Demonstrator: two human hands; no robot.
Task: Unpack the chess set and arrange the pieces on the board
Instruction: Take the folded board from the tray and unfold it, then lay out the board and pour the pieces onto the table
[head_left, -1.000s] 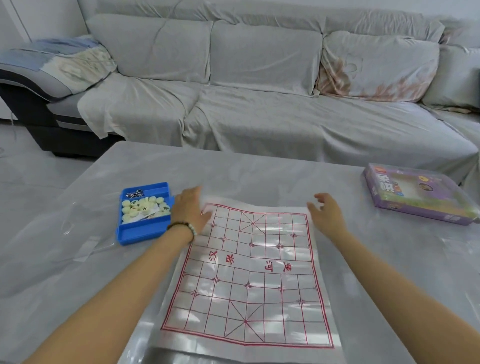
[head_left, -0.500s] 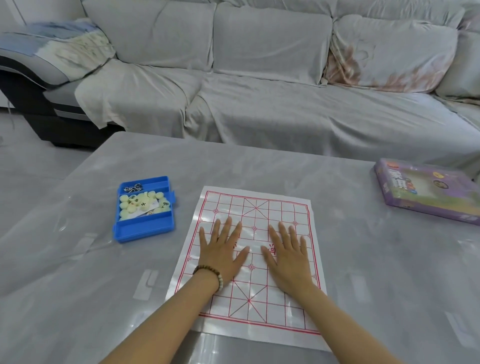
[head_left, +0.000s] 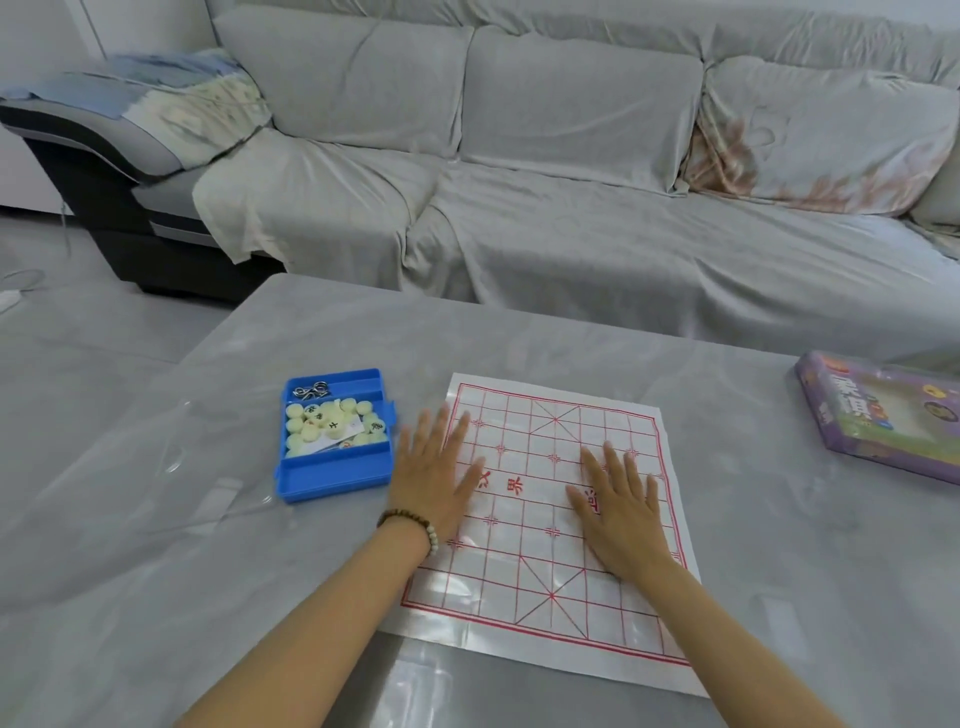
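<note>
I'd sweep both flat palms outward over the xiangqi board (head_left: 540, 566) so the creases go, left hand (head_left: 434, 475) at its left edge, right hand (head_left: 618, 512) mid-right, fingers spread and gripping nothing — it's thin glossy red-gridded paper on the grey table (head_left: 571, 343), cream pieces (head_left: 332, 423) in the blue tray (head_left: 332, 478) just beside it.

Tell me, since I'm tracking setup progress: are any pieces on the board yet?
No, the pieces all lie in the blue tray; the board bears only the left hand and right hand.
</note>
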